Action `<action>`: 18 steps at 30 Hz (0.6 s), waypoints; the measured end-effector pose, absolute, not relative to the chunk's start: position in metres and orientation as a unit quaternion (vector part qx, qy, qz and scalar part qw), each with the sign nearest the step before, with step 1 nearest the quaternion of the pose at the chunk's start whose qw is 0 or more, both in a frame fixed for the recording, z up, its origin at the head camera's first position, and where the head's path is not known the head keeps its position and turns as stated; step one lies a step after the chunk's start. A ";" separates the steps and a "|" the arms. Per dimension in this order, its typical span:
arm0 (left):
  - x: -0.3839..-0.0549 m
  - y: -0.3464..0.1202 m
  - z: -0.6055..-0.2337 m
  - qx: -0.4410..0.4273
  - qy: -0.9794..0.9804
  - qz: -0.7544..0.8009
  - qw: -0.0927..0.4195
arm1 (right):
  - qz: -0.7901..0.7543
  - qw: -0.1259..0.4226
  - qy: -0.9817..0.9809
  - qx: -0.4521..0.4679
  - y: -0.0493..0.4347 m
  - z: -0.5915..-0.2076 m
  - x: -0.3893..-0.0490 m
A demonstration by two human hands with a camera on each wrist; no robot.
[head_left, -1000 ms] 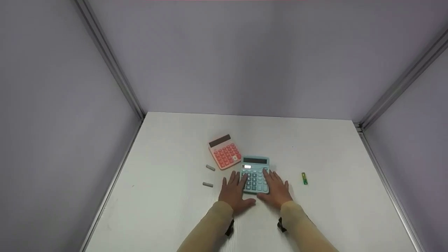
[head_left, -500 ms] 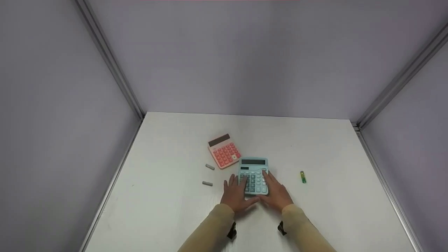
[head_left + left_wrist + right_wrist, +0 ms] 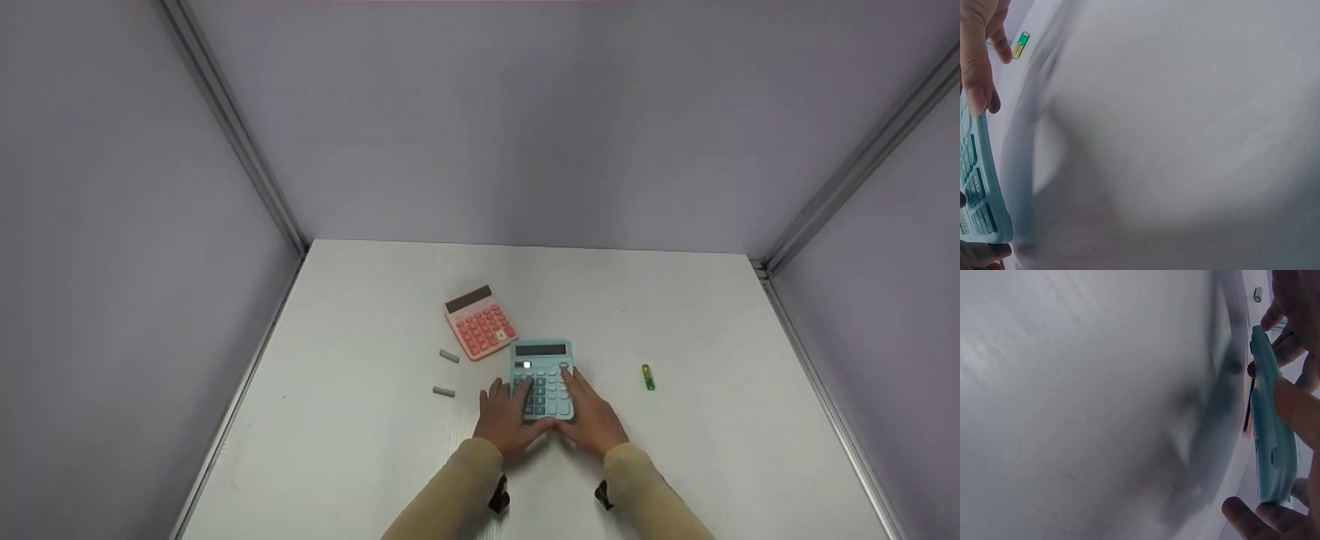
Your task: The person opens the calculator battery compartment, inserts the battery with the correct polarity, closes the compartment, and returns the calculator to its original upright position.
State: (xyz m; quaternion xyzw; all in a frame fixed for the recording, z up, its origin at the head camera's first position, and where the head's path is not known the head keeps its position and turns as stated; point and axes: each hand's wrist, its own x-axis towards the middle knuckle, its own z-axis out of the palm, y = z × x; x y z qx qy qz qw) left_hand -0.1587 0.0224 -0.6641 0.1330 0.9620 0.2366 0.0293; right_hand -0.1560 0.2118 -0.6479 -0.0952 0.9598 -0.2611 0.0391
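Observation:
A light blue calculator (image 3: pixel 551 386) is held between both hands, its display at the far end. My left hand (image 3: pixel 502 418) grips its left side, one finger over the keys and the thumb at the near edge. On the other side my right hand (image 3: pixel 596 420) holds the right edge, fingertips near the upper keys. Both thumbs meet at the near edge. In the right wrist view the calculator (image 3: pixel 1275 439) shows edge-on, raised off the table with a shadow below. The left wrist view shows only its corner and some keys (image 3: pixel 977 180).
A pink calculator (image 3: pixel 481 322) lies askew just beyond the blue one. Two small grey cylinders (image 3: pixel 449 356) lie to the left. One green and yellow battery (image 3: pixel 648 377) lies to the right. Grey panels (image 3: pixel 525 135) enclose the white table (image 3: pixel 360 315).
The blue calculator has shifted slightly toward me, with both hands following. My thumbs have come together at its near edge. Glare on its small solar strip has changed.

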 end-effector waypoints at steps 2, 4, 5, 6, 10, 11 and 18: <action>-0.158 0.023 -0.664 0.132 0.962 0.237 0.032 | -0.261 0.037 0.960 -0.095 0.211 -0.647 -0.155; -0.158 0.023 -0.664 0.132 0.962 0.238 0.030 | -0.264 0.030 0.959 -0.097 0.211 -0.645 -0.154; -0.158 0.024 -0.665 0.133 0.962 0.237 0.027 | -0.265 0.025 0.959 -0.099 0.211 -0.645 -0.153; -0.158 0.024 -0.665 0.133 0.962 0.237 0.026 | -0.265 0.021 0.959 -0.100 0.212 -0.644 -0.153; -0.157 0.027 -0.665 0.134 0.960 0.245 0.025 | -0.269 0.005 0.957 -0.110 0.213 -0.641 -0.151; -0.157 0.028 -0.665 0.132 0.959 0.251 0.029 | -0.268 0.005 0.957 -0.110 0.213 -0.641 -0.151; -0.154 0.030 -0.664 0.113 0.947 0.295 0.048 | -0.270 0.009 0.956 -0.110 0.212 -0.637 -0.149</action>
